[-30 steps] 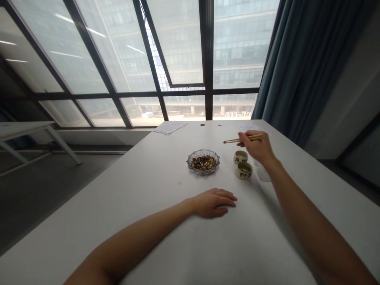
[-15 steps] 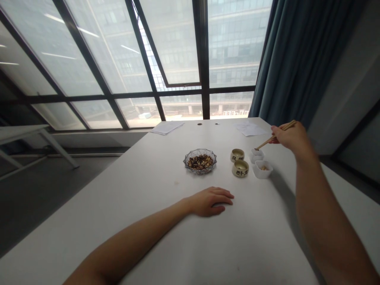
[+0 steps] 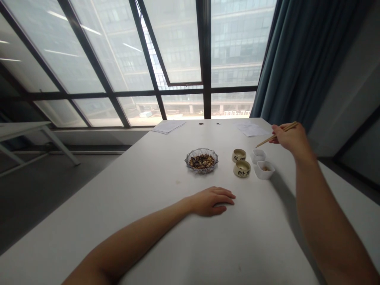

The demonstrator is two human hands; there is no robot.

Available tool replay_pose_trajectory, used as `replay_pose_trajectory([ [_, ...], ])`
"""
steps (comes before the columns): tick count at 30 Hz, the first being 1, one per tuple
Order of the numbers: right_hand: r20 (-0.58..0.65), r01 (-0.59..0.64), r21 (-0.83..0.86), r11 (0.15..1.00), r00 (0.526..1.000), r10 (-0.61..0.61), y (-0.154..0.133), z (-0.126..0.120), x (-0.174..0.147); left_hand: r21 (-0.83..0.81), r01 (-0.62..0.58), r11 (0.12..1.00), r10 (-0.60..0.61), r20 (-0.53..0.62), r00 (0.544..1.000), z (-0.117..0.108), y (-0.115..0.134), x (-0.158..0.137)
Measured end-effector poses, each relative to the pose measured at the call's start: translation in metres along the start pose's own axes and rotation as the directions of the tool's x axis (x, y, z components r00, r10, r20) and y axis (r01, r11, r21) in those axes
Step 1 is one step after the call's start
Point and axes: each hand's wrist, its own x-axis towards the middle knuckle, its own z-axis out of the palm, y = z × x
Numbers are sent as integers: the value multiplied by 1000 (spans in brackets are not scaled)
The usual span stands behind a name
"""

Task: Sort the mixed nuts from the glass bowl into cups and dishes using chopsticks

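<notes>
My right hand (image 3: 289, 136) grips a pair of wooden chopsticks (image 3: 271, 137), their tips just above the far small white bowl (image 3: 258, 156). Nothing shows between the tips. The near white bowl (image 3: 265, 170) holds a few pale bits. Left of these stand two greenish ceramic cups with dark characters, a far cup (image 3: 239, 155) and a near cup (image 3: 242, 169). A scalloped glass bowl (image 3: 202, 161) carries a mix of dark and pale seeds or nuts. My left hand (image 3: 212, 201) lies flat on the table in front of the bowl, fingers stretched out, holding nothing.
The white table (image 3: 166, 241) reaches toward the windows. Paper sheets (image 3: 169, 126) lie at its far left and another sheet (image 3: 251, 128) at its far right. A blue curtain (image 3: 285, 67) hangs at the right. Another table (image 3: 26, 130) stands at the left.
A small dark piece at the chopstick tips is no longer there. The tips have risen slightly over the far white bowl. My left hand stays put; the view has shifted a little.
</notes>
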Motion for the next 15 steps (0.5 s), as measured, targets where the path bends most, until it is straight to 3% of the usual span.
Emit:
replay_pose_trajectory([
  [4,3,23,7,1000,1000,-23,-23,4,-11,1,-7,1000,7,-10,1000,0,0,0],
  [9,58,115,271,956,989,-136,-39,24,-28,-6,-4,1000,4,-12,1000,0,1,-1],
  [12,153,121,384,915,969,-192,-44,46,-43,-5,-1,1000,1,-12,1000,0,1,-1],
  [15,326,66,436,898,918,-226,-47,71,-66,2,-6,1000,6,-12,1000,0,0,-1],
])
